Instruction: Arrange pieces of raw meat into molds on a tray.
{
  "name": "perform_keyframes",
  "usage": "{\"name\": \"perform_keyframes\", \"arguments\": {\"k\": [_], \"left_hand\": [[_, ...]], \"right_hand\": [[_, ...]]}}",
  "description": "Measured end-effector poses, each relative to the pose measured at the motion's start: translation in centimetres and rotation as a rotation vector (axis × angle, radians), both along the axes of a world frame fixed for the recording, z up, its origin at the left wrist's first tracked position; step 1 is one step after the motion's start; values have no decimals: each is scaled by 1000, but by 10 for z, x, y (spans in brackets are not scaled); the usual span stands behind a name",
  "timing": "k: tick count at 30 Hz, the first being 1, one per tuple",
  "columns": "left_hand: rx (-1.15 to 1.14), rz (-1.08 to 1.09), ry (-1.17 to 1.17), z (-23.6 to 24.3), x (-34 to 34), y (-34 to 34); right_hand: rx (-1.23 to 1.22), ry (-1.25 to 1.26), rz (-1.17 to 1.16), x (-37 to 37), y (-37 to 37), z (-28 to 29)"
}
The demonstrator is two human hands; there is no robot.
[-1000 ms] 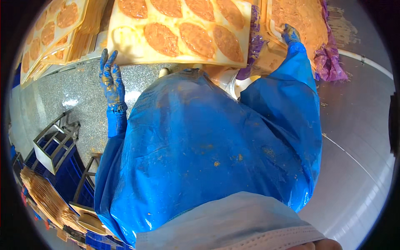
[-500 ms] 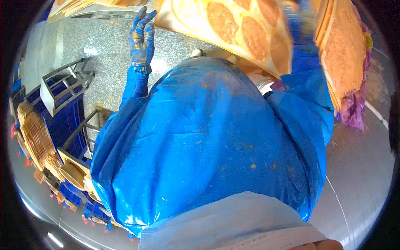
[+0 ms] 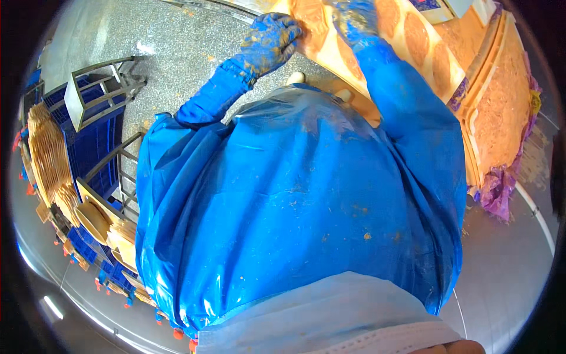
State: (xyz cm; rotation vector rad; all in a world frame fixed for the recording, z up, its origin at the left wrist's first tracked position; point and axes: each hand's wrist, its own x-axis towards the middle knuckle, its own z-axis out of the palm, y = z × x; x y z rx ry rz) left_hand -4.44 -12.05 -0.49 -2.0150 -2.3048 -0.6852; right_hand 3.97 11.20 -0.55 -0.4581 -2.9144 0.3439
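A cream board [image 3: 325, 44] with oval orange-brown patches lies at the top of the view, slanting down to the right. My left hand [image 3: 272, 42], in a blue glove smeared with tan paste, is closed at the board's left edge, fingers curled against it. My right hand [image 3: 355, 22], in a similarly smeared glove, lies over the board's upper middle; its fingers are partly blurred, and their grip is unclear. Right of the board stands a stack of thick tan-orange slabs [image 3: 501, 106] with pale edges. Purple plastic [image 3: 496, 192] hangs from the stack's lower end.
A speckled grey floor [image 3: 171, 65] stretches along the left. Metal frames [image 3: 106, 94] stand there beside blue crates [image 3: 97, 156]. Stacked tan sheets [image 3: 47, 153] and round tan pieces [image 3: 91, 218] line the far left. A pale pipe [image 3: 536, 215] runs along the right.
My left hand has moved right and closed at the board's edge; its fingers were stretched out before. My right hand has come left, from the board's right side onto its upper middle.
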Motion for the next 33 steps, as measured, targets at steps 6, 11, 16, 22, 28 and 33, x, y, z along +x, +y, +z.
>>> {"name": "perform_keyframes", "arguments": {"k": [6, 11, 16, 22, 28, 33], "left_hand": [[67, 109, 19, -17, -44, 40], [17, -20, 67, -10, -32, 77], [-79, 225, 84, -3, -30, 105], [-30, -18, -384, -32, -33, 84], [-47, 16, -4, -41, 66, 77], [-225, 193, 96, -19, 53, 62]], "right_hand": [[162, 4, 334, 68, -40, -20], [3, -1, 217, 115, -88, -16], [88, 38, 114, 89, -77, -28], [-179, 485, -143, 170, 66, -18], [163, -67, -384, 298, 263, -24], [229, -143, -355, 283, 255, -30]]}}
